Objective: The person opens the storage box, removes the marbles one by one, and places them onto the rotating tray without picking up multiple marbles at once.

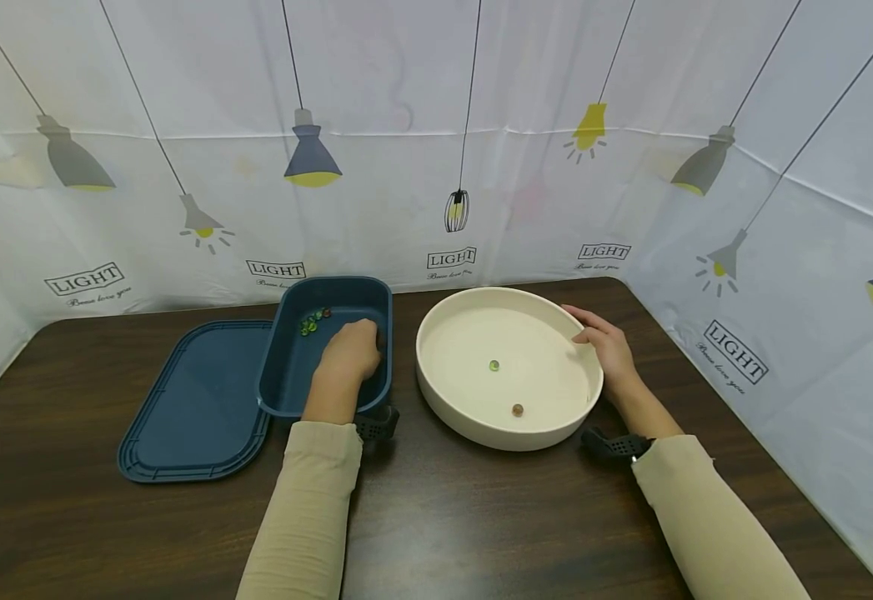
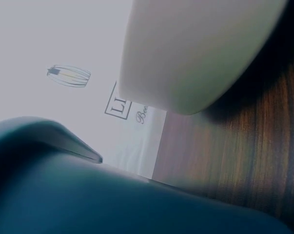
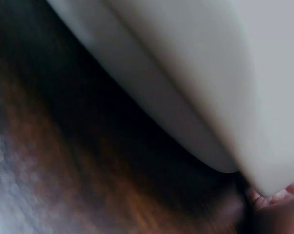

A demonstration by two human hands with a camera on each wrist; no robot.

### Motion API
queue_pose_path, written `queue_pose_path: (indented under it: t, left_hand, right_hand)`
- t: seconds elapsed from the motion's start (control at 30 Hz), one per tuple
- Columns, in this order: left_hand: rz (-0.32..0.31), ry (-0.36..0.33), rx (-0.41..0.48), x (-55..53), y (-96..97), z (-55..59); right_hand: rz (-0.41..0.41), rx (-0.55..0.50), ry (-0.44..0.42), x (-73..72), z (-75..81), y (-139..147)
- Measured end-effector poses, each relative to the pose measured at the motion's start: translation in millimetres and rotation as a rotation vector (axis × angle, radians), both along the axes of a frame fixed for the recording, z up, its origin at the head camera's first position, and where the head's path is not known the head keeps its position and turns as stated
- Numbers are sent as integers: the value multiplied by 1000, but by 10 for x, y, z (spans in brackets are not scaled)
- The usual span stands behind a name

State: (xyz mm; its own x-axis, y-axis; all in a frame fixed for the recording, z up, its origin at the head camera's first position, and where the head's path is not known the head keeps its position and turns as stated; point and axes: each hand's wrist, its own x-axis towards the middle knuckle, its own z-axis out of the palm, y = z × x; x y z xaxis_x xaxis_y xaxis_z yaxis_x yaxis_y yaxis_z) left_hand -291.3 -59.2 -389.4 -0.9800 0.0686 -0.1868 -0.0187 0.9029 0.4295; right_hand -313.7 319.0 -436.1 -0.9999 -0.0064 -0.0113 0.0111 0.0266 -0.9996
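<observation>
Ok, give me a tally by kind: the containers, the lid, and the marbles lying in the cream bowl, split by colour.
Cream bowl: 1
Blue bin: 1
Blue lid: 1
Green marble in the bowl: 1
Brown marble in the bowl: 1
Total: 5

On table (image 1: 436,525), before curtain (image 1: 391,192), left to right: lid (image 1: 199,400), box (image 1: 283,379), bowl (image 1: 541,346). Left hand (image 1: 353,350), marbles (image 1: 312,327) in box; 2 glass marbles (image 1: 494,365) in bowl; right hand (image 1: 609,346) at bowl's right rim.
</observation>
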Motion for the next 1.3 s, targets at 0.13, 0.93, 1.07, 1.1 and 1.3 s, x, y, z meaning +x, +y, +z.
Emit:
queue_pose_path:
  t: [0.13,0.93,1.07,1.1,1.3]
  left_hand:
    - [14,-3,7,7,-12,4]
    - [30,55,108,57,-39,186]
    - [35,94,158,91,-52,243]
    - [35,108,170,103,-52,265]
    - [-2,172,208,161,-2,416]
  right_hand:
    - [1,1,-4,2,6,2]
    - [-1,22,-9,-8,-10,17]
    - [-3,32,-12,-14,-14,25]
    - [-3,34,-13,-15,-13,25]
    - [-2,31,-14,-6,2,14]
